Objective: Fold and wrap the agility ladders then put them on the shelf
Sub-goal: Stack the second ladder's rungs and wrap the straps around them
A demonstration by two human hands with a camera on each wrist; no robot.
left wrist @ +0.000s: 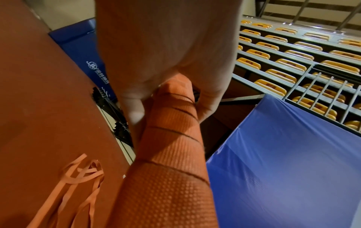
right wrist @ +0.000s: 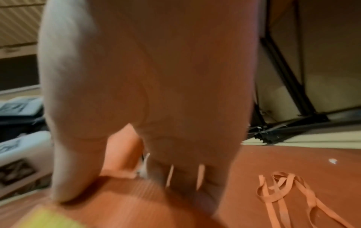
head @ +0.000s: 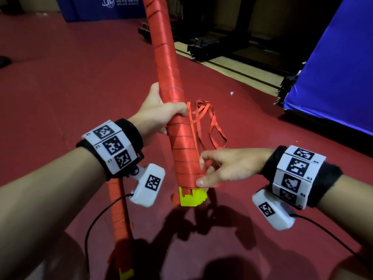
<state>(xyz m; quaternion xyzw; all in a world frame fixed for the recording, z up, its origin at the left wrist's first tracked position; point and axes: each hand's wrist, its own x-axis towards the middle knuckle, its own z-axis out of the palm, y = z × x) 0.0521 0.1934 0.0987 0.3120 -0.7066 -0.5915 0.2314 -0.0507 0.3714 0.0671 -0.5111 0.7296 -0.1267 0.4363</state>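
A long ladder bundle (head: 182,150), wound in red strap with a yellow end (head: 193,199), stands tilted above the red floor. My left hand (head: 164,110) grips its middle, fingers curled round it; the left wrist view shows this hand (left wrist: 166,61) on the bundle (left wrist: 171,154). My right hand (head: 202,169) holds the lower end just above the yellow part, thumb on the near side and fingers behind. The right wrist view is blurred: the hand (right wrist: 146,92) rests on the bundle (right wrist: 126,200). A loose red strap (head: 217,128) dangles in loops from the bundle.
A second wrapped bundle (head: 119,215) lies on the red floor under my left forearm. A blue mat (head: 333,77) stands at the right, another (head: 101,9) at the back. Black folded frames (head: 201,49) lie beyond the floor edge. Tiered yellow seats (left wrist: 283,64) rise behind.
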